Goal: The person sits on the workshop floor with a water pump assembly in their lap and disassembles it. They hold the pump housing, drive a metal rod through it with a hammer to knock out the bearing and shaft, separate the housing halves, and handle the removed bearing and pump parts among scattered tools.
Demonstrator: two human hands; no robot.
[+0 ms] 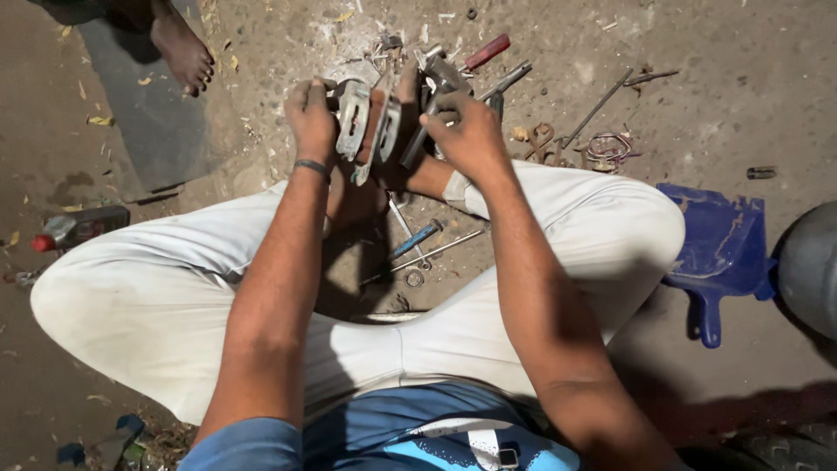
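So, both hands on the metal part

Left hand (311, 115) fingers curl around the metal part (370, 126); right hand (466, 131) pinches a tool (427, 118) against it, just right.

At the top left of the frame, another person's bare foot (181, 51) is cut off at the ankle by the edge. A dark grey rounded object (813, 266) at the right edge is only partly visible. The left hand (311, 116) and right hand (471, 133) hide parts of the metal assembly (377, 126) between them.
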